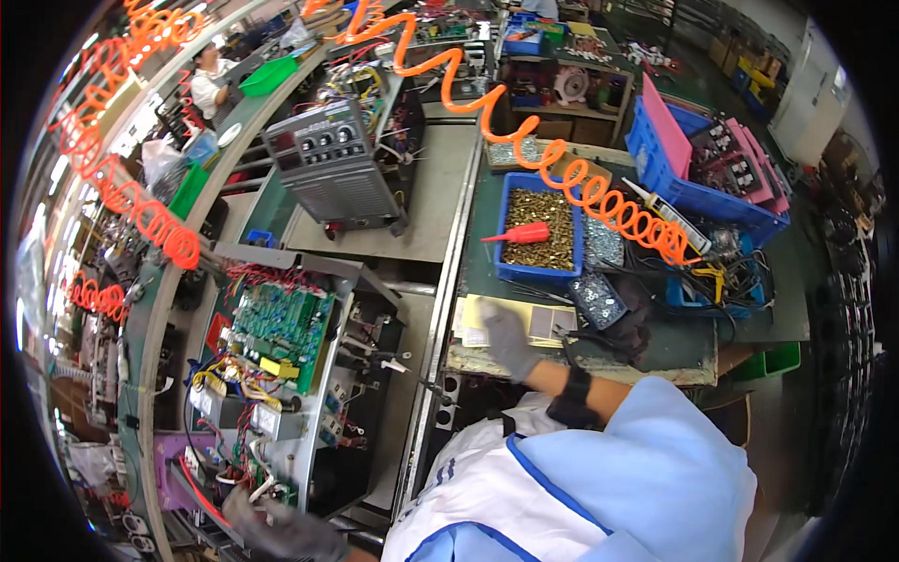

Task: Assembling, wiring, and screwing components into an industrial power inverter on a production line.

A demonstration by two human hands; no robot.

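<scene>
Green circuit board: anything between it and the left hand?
Yes: a silvery box and tangled wiring in the open chassis lie between the left hand and the green circuit board. Their height is unclear.

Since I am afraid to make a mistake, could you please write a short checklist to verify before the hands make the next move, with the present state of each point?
1. Left hand beside the open unit: ok, near its lower end.
2. Left hand empty: cannot tell, it is blurred.
3. Right hand away from the open unit: ok, it is over the yellow sheets.
4. Circuit board uncovered: ok.
5. Wires tidy: not ok, they lie tangled below the board.
6. Blue bin holding only brass-coloured parts: not ok, a red bottle lies on them.
</scene>
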